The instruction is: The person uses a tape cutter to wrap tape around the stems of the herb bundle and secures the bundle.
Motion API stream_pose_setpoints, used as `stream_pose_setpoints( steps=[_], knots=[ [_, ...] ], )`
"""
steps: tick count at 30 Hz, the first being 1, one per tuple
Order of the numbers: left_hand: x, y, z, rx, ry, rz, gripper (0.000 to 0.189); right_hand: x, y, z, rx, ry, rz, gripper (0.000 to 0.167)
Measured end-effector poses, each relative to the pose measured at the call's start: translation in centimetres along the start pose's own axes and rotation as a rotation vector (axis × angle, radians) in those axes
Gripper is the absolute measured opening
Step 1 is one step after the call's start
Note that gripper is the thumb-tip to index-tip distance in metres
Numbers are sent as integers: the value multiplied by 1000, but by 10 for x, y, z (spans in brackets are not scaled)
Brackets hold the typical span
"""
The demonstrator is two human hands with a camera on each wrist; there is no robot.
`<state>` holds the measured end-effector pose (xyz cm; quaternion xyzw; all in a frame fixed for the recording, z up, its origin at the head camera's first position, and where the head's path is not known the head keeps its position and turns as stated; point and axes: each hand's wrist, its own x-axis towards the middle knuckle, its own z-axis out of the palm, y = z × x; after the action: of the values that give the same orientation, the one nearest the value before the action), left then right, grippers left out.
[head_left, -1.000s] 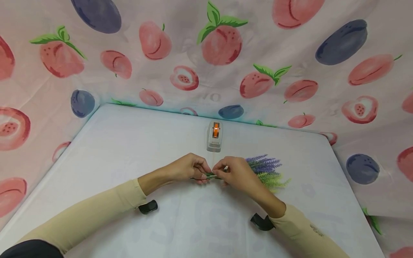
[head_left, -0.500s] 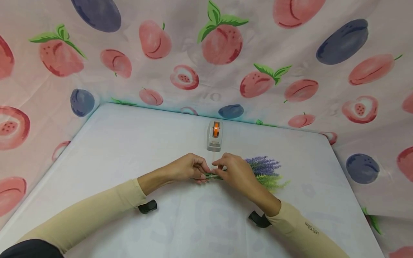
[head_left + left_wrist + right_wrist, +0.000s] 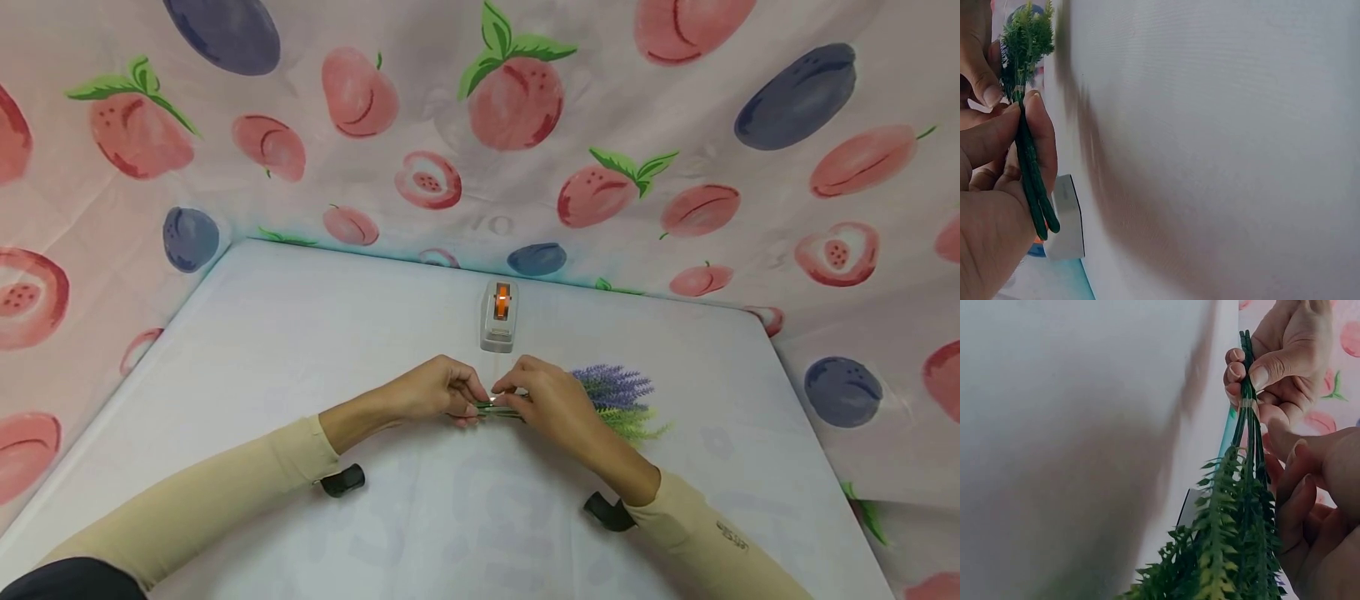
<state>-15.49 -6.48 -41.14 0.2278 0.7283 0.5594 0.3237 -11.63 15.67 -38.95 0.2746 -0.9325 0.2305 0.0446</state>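
My left hand [image 3: 442, 392] pinches the green stems [image 3: 1032, 169] of a bunch of artificial lavender [image 3: 611, 385] between thumb and fingers. The bunch lies sideways, its purple and yellow-green flower ends pointing right, partly behind my right hand [image 3: 551, 400]. A band of clear tape [image 3: 1248, 403] goes around the stems just past my left thumb. With thumb and index finger close together at that band, my right hand appears to pinch the tape; the exact contact is hidden. A faint strip of tape runs from the grey tape dispenser [image 3: 498, 333] down to the fingertips.
The dispenser, with its orange core, stands behind the hands on the white table [image 3: 315, 325]. A fruit-print curtain [image 3: 420, 100] hangs along the back and sides. Black wrist mounts [image 3: 345, 481] show below both forearms.
The right index finger and thumb have moved slightly at the taped stems. My left hand keeps its grip in the same place, and the dispenser has stayed put.
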Motion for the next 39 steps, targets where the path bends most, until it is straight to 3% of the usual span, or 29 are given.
stream_pose_setpoints(
  steps=[16, 27, 39],
  knots=[
    [1, -2, 1, 21, 4, -4, 16, 0, 0, 4, -73, -80, -16, 11],
    [3, -4, -4, 32, -23, -8, 15, -4, 11, 2, -247, -10, -149, 28],
    [5, -7, -11, 50, -90, 34, 19, -6, 23, 0, -101, -96, -106, 20]
  ],
)
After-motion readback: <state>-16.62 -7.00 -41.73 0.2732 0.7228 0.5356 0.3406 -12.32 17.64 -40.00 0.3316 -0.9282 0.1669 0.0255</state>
